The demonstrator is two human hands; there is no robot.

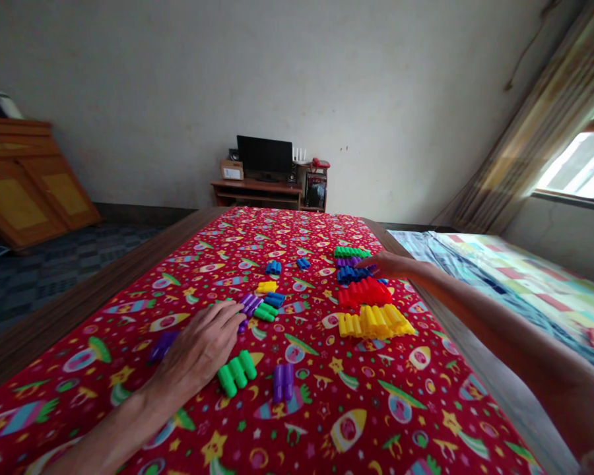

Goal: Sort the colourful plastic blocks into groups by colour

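Observation:
My left hand lies flat on the red patterned cloth, fingers spread, tips touching a small purple block. A green block cluster sits just right of that hand, and another purple block is at its left. My right hand reaches far across the table to the sorted rows and touches the blue row; what its fingers are doing is unclear. The sorted rows run green, purple, blue, red, yellow.
Loose blocks lie mid-table: purple, green, blue, yellow, and blue pairs farther back. A bed stands to the right, a wooden cabinet at the left, a desk with a monitor behind.

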